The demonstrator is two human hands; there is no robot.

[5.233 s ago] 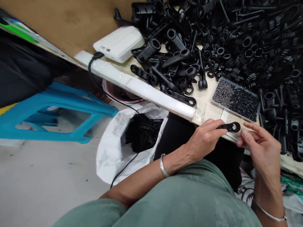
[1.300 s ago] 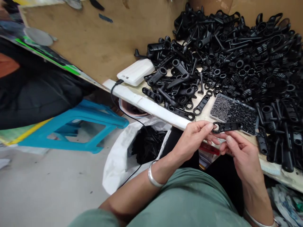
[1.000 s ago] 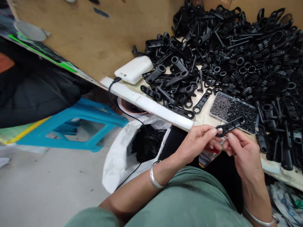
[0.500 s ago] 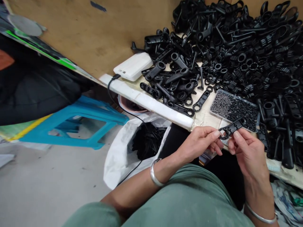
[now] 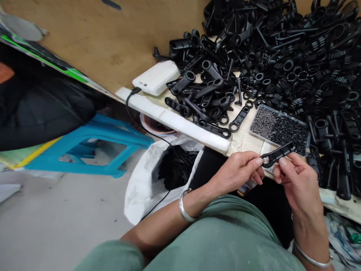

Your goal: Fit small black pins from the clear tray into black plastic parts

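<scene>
Between my hands is a long black plastic handle part (image 5: pixel 278 153) with a notched ring at its left end. My left hand (image 5: pixel 242 169) pinches that ring end between thumb and fingers. At the other end, my right hand (image 5: pixel 299 177) grips the part from below, thumb near its lower edge. Just behind it lies a clear plastic box (image 5: pixel 254 131) of small metal screws (image 5: pixel 265 122) and small black pieces (image 5: pixel 293 130). A similar black handle part (image 5: pixel 239 118) rests on the table left of the box.
A large heap of black plastic parts (image 5: pixel 276 49) covers the back and right of the table. A white power bank (image 5: pixel 156 77) with a cable sits at the left edge. Below are a white sack (image 5: pixel 138 192) holding black pieces and a blue stool (image 5: pixel 76 150).
The handle part and my right hand have shifted slightly to the right. Both hands keep their hold, and the camera view has moved a little.
</scene>
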